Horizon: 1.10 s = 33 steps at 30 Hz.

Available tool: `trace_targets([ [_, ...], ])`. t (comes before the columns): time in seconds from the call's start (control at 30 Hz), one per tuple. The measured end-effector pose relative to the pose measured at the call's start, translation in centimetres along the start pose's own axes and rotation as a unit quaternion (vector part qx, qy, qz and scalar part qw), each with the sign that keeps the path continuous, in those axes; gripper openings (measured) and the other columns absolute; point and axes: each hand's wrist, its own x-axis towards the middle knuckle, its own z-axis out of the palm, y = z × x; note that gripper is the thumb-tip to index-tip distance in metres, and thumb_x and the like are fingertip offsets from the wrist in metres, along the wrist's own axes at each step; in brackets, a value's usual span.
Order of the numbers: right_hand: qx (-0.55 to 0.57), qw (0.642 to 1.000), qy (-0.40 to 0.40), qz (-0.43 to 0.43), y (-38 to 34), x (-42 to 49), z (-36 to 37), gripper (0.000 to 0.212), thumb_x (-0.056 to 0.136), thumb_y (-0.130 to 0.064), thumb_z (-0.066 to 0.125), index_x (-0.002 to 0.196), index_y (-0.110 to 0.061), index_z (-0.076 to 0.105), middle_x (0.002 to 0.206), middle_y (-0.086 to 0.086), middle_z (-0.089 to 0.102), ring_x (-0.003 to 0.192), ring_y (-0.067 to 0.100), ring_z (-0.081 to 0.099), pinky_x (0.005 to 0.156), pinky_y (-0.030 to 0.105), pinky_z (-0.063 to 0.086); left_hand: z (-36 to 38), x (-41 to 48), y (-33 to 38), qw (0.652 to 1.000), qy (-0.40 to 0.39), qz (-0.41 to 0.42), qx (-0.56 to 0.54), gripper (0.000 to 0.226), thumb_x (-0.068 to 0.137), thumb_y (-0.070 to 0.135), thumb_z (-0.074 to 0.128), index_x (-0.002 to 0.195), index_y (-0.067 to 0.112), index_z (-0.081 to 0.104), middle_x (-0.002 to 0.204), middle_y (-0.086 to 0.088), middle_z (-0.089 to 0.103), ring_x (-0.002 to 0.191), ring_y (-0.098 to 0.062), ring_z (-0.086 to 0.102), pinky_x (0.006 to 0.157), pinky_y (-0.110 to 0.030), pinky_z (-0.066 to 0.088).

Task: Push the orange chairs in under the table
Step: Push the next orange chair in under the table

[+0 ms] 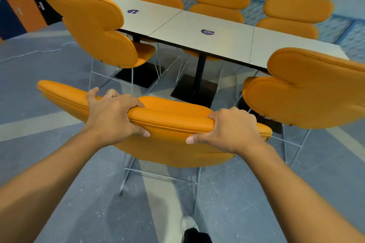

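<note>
Your left hand [114, 113] curls its fingers over the top edge of the chair [171, 124] back with the thumb pinching from the near side, and your right hand [227, 128] clamps the same edge likewise. Both arms reach forward, nearly straight. That chair stands back from the table [197, 31], between two other orange chairs.

Padded orange chair [171, 120], upright, well apart from long grey table [187, 25]
</note>
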Motion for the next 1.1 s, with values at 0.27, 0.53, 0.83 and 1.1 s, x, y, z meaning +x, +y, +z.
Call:
trace_targets([
  [0.27,-0.024,0.998,0.056,0.015,0.2,3.9,-0.7,0.107,0.042,-0.107,0.012,0.093,-0.031,0.068,0.065,-0.011,0.058,0.066,0.01,0.057,0.061,0.03,0.052,0.6,5.6,-2.2,0.999,0.028,0.044,-0.004,0.072,0.051,0.087,0.054,0.106,0.041,0.064,0.102,0.015,0.065,0.107,-0.02,0.048,0.1,-0.051,0.02],
  [0.53,-0.016,0.998,0.053,0.044,2.3,9.4,0.0,0.103,0.042,-0.108,0.021,0.098,-0.035,0.069,0.068,-0.012,0.06,0.071,0.011,0.059,0.06,0.029,0.05,3.2,11.8,-2.7,0.996,0.039,0.073,-0.027,0.071,0.051,0.086,0.062,0.104,0.039,0.062,0.1,0.016,0.063,0.104,-0.017,0.045,0.089,-0.043,0.023],
  [0.83,-0.012,0.996,0.05,0.079,5.7,16.1,-0.3,0.099,0.042,-0.106,0.032,0.103,-0.038,0.071,0.07,-0.012,0.061,0.07,0.011,0.057,0.058,0.026,0.046,5.3,19.6,-2.2,0.995,0.047,0.081,-0.028,0.067,0.055,0.083,0.064,0.105,0.039,0.061,0.102,0.014,0.062,0.105,-0.018,0.045,0.091,-0.045,0.025],
  [1.1,-0.018,0.995,0.06,0.074,8.0,21.8,-0.4,0.096,0.043,-0.105,0.032,0.099,-0.037,0.071,0.069,-0.012,0.061,0.07,0.011,0.055,0.056,0.023,0.04,6.5,26.3,-2.3,0.996,0.033,0.077,-0.028,0.064,0.058,0.081,0.064,0.106,0.039,0.06,0.106,0.013,0.062,0.111,-0.02,0.045,0.094,-0.046,0.024],
])
